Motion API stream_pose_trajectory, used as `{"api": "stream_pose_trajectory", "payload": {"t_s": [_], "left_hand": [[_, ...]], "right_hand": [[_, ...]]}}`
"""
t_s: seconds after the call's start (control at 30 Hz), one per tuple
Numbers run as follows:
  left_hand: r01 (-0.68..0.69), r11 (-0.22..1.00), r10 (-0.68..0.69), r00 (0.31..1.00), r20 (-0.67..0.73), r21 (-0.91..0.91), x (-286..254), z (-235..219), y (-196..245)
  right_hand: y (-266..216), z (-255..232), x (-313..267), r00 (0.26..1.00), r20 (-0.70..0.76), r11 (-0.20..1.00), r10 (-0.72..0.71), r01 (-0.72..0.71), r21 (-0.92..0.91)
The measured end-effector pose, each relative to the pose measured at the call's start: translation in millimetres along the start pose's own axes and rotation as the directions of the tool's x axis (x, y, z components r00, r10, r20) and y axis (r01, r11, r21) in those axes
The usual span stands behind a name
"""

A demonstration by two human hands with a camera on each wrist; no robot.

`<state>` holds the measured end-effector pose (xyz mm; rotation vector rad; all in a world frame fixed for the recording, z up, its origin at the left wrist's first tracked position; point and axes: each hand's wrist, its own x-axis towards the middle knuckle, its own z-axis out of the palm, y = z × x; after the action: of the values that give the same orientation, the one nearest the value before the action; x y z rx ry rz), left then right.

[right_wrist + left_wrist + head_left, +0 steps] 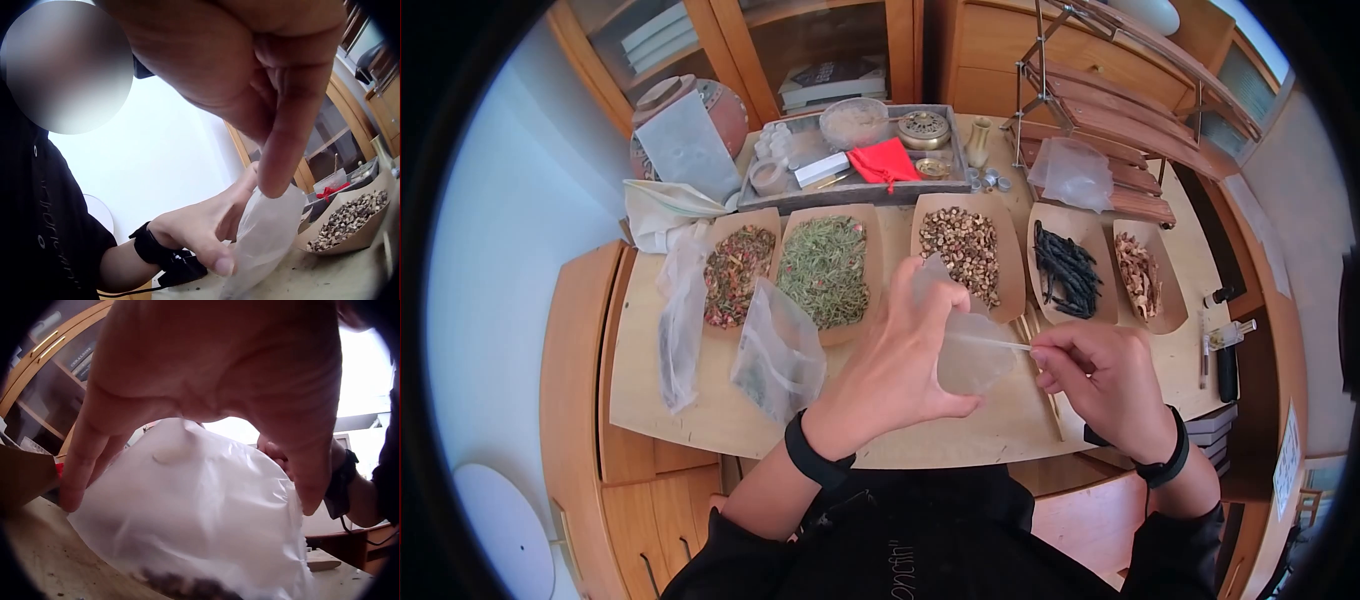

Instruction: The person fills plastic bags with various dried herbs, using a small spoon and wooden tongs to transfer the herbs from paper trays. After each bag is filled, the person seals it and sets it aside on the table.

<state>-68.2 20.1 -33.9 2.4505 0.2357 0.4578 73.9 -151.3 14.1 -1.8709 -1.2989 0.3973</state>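
A translucent plastic bag (982, 362) is held up over the front of the table. My left hand (890, 355) curves around it, fingers at one edge and thumb at the other. On the opposite side, my right hand (1105, 380) pinches the bag's edge between thumb and fingertips. The left wrist view shows the bag (200, 506) wide, with a dark clump (184, 584) showing at its bottom. Just behind the hands stands a paper tray (1006, 255) of chopped brown and cream pieces (960, 245).
Two filled bags (778, 350) lie at the left. Paper trays hold green dried herb (825, 270), a reddish mix (740, 275), black strips (1065, 270) and tan slices (1138, 275). Behind stands a grey tray (750, 200) with a red pouch (884, 162). Thin sticks (1055, 415) lie near my right hand.
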Motion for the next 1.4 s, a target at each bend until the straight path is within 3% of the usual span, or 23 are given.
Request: {"api": "stream_pose_trajectory", "payload": {"t_s": [0.33, 0.53, 0.6, 0.73, 0.8, 0.9, 1.03, 1.1, 1.23, 1.3, 1.4], "left_hand": [[-0.036, 0.996, 0.032, 0.999, 0.041, 0.077, -7, -1, -1], [-0.06, 0.996, 0.061, 0.998, -0.012, 0.062, -11, 3, -6], [-0.041, 0.998, 0.038, 0.997, -0.063, -0.038, -11, 3, -7], [0.006, 0.999, -0.012, 0.992, -0.122, -0.054, -10, -2, -2], [0.065, 0.994, -0.086, 0.961, -0.264, -0.09, -12, -2, 2], [-0.039, 0.997, 0.01, 0.927, -0.375, -0.07, -12, 3, -7], [-0.018, 0.993, -0.028, 0.924, -0.38, -0.118, -12, -2, -7], [-0.017, 0.998, -0.006, 0.943, -0.333, -0.068, -11, -7, -4], [-0.042, 0.999, 0.035, 0.929, -0.368, -0.011, -6, -6, -6], [-0.072, 0.992, 0.108, 0.918, -0.382, 0.108, -4, -6, -7], [-0.062, 0.993, 0.095, 0.918, -0.384, 0.098, -2, -7, -3]], "right_hand": [[10, 4, 3, 0.998, 0.016, 0.995, 0.063, -0.064, 0.078], [17, 2, 1, 0.992, 0.008, 0.984, 0.126, -0.126, 0.123], [18, 0, 0, 0.987, 0.006, 0.978, 0.161, -0.161, 0.13], [21, 1, -1, 0.988, -0.008, 0.981, 0.151, -0.149, 0.121], [26, 2, -3, 0.986, -0.036, 0.98, 0.165, -0.16, 0.116], [30, 3, -4, 0.984, -0.044, 0.981, 0.174, -0.169, 0.096], [32, 3, -4, 0.988, -0.034, 0.986, 0.15, -0.147, 0.084], [24, 0, -4, 0.99, -0.03, 0.987, 0.14, -0.137, 0.086], [12, -10, -7, 0.982, -0.066, 0.968, 0.177, -0.162, 0.191], [8, -18, -8, 0.968, -0.078, 0.943, 0.239, -0.212, 0.257], [9, -27, -7, 0.951, -0.118, 0.919, 0.287, -0.238, 0.316]]}}
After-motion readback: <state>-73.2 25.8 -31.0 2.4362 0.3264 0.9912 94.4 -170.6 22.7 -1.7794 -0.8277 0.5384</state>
